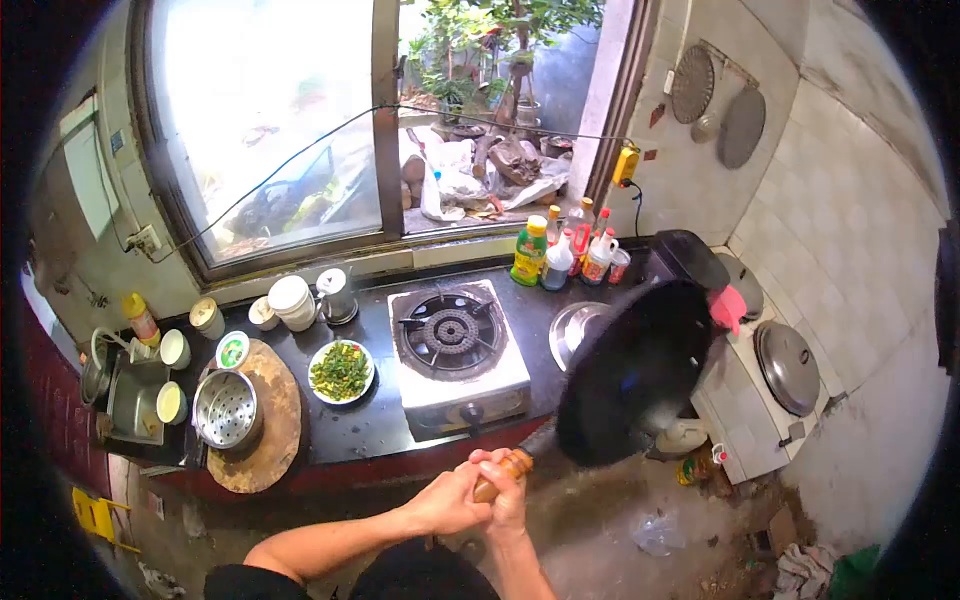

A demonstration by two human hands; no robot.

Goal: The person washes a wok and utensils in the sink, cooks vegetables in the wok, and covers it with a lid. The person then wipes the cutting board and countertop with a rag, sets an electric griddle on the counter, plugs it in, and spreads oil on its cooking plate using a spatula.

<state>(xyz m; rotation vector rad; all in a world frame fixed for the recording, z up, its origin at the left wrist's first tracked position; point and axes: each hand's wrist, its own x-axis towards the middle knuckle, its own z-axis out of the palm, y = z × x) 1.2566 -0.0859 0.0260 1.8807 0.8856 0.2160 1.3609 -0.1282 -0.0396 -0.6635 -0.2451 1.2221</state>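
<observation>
A large black wok (pixel 635 375) is held up by its wooden handle (pixel 512 464), off the gas stove and out over the counter's front edge on the right. It is tipped steeply on its side. My left hand (pixel 450 502) and my right hand (pixel 507 505) are both closed around the handle, touching each other. To their upper left stands the gas stove (pixel 468 395), its burner (pixel 450 330) bare. Left of the stove sits a white plate of chopped green vegetables (pixel 341 371). The wok partly hides a round metal lid (pixel 572 330).
Sauce bottles (pixel 558 262) stand behind the stove's right side. A steel colander (pixel 226 408) rests on a round chopping board (pixel 282 440), near the sink (pixel 140 400). A lidded pot (pixel 786 365) is at right. A plastic bag (pixel 657 533) lies on the floor.
</observation>
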